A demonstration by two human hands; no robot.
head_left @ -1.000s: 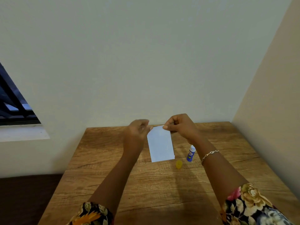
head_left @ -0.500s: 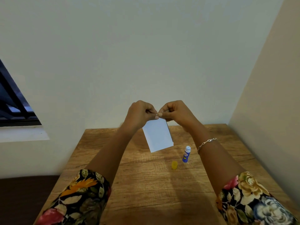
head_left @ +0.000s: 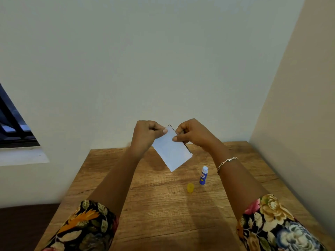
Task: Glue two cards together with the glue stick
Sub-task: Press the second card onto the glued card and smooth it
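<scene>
White cards (head_left: pixel 170 151), seemingly two stacked, judging by a dark edge down the right side, hang above the wooden surface (head_left: pixel 163 214), held by both hands. The left hand (head_left: pixel 146 134) pinches the top left corner between thumb and finger; the right hand (head_left: pixel 194 134) pinches the right long edge a little lower. The long axis slopes from the hands down toward the near right. The glue stick (head_left: pixel 204 176) stands upright on the surface below and right of the cards, nearer the right hand. Its yellow cap (head_left: pixel 190 188) sits just beside it, near left. Squaring and pressing the pair together looks like the step in hand.
</scene>
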